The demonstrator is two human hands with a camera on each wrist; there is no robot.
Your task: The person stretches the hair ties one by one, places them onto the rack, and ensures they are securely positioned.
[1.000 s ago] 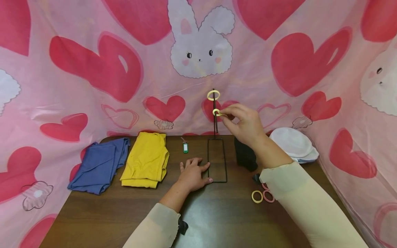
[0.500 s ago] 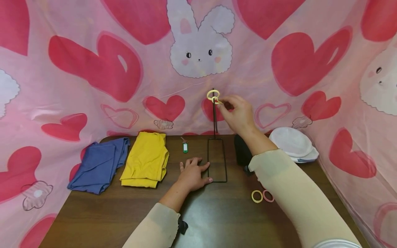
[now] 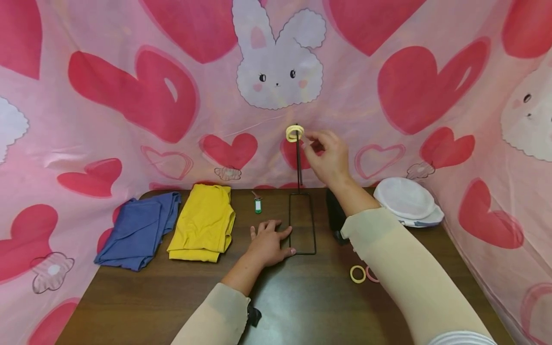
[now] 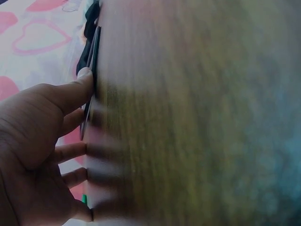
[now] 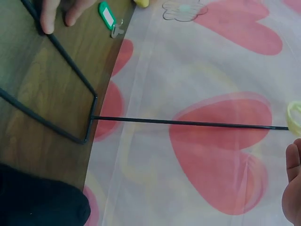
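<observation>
Two pale yellow rings (image 3: 295,133) hang together at the top of a black wire stand (image 3: 299,165). Beside them, to the right, is my right hand (image 3: 329,158), its thumb and index finger bent near the rings' edge. In the right wrist view the fingers (image 5: 292,157) lie just under a yellow ring (image 5: 292,113), apparently apart from it. My left hand (image 3: 268,244) lies on the table with fingers spread, its thumb and index finger touching the left side of the stand's rectangular base (image 3: 315,230). The left wrist view shows the thumb (image 4: 77,89) on the base wire.
Left lie folded blue cloth (image 3: 138,230) and yellow cloth (image 3: 202,223). A green key tag (image 3: 258,205) lies behind the left hand. Right are a black item (image 3: 335,213), white caps (image 3: 407,199), a yellow ring (image 3: 357,274) and a pink ring (image 3: 372,274) partly under the sleeve.
My right hand has risen along the stand with a yellow ring, which now hangs beside the upper ring; the fingers appear to have let it go. My left hand stays put.
</observation>
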